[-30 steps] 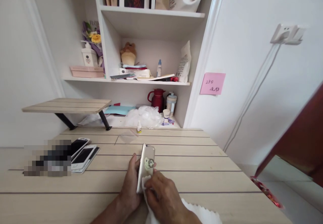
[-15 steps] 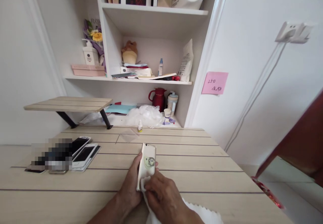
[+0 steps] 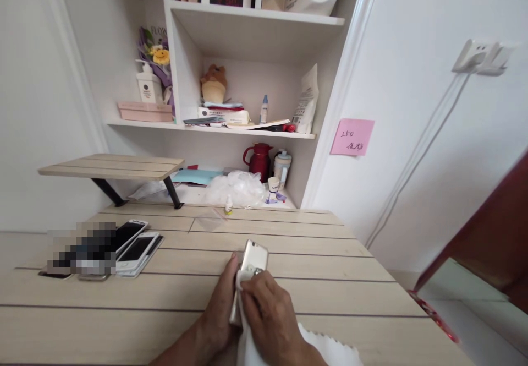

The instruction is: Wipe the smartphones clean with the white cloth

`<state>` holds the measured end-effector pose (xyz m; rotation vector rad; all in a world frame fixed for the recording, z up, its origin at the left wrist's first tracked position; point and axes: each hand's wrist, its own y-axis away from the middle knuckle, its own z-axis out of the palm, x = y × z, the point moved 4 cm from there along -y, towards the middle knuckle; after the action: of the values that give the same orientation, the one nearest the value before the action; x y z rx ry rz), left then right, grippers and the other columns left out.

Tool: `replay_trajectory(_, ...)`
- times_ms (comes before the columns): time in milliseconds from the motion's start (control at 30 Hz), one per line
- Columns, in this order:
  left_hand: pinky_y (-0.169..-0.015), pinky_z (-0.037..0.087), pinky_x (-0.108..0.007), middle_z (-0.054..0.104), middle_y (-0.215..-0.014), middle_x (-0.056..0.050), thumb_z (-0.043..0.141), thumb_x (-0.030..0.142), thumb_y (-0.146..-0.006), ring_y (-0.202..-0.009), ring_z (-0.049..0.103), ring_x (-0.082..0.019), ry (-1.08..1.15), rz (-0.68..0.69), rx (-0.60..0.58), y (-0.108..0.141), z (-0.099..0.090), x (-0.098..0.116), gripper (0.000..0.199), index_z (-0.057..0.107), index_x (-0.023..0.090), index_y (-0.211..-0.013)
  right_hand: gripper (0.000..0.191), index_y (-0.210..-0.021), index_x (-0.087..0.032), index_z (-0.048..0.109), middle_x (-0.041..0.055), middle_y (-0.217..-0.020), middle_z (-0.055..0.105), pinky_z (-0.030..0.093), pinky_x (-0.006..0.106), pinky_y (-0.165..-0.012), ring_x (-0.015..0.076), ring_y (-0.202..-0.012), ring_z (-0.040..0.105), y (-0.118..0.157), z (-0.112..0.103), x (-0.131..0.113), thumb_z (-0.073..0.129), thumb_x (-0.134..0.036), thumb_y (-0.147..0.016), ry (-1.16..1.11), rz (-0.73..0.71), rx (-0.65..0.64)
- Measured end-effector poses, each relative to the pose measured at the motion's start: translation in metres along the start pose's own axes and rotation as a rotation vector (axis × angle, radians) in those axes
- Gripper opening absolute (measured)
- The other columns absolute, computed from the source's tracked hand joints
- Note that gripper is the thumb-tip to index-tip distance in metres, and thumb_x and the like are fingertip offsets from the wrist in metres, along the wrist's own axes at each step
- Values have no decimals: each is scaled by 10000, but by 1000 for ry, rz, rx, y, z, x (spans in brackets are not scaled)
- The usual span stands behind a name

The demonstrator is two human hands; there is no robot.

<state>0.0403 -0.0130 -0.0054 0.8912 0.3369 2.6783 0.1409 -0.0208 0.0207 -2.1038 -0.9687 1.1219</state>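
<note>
Head view: left hand (image 3: 218, 306) grips a gold phone (image 3: 256, 253) over the slatted tabletop (image 3: 338, 294), its back showing. Right hand (image 3: 272, 306) pinches white cloth (image 3: 248, 348) against that back. Other phones (image 3: 138, 249) lie leftward; small bottle (image 3: 229, 206) stands beyond.

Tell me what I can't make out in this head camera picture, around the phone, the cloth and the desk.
All in the head view:
held phone: screen turned away; lower back mostly covered by the right hand and cloth
cloth: near end cut off by the bottom edge
phones at left: partly masked by pixelation
small bottle: label too small to read
</note>
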Motion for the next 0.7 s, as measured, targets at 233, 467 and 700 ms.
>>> replay_trajectory(233, -603, 507, -252, 734, -735, -107, 617, 488, -841, -630, 673, -186, -57, -17, 23, -10, 0, 11, 443, 695, 55, -891, 159, -911, -225, 627, 30, -840, 624, 477, 239, -685, 153, -743, 618, 1, 1, -1, 518, -117, -871, -113, -55, -173)
replay_trajectory(467, -661, 536, -273, 752, -767, -84, 606, 393, -868, -666, 692, -193, -107, 47, 28, -5, 3, 15, 285, 680, 118, -881, 191, -924, -218, 627, 30, -827, 581, 448, 240, -661, 144, -688, 595, -2, -10, 22, 461, -125, -914, 116, 144, -79)
replay_trajectory(700, -626, 533, -277, 739, -738, -94, 579, 444, -871, -624, 676, -194, -74, 37, 12, -9, 5, 14, 356, 681, 103, -870, 181, -909, -214, 621, 37, -844, 596, 458, 232, -669, 147, -708, 604, 2, 0, 9, 466, -122, -905, 68, 59, -78)
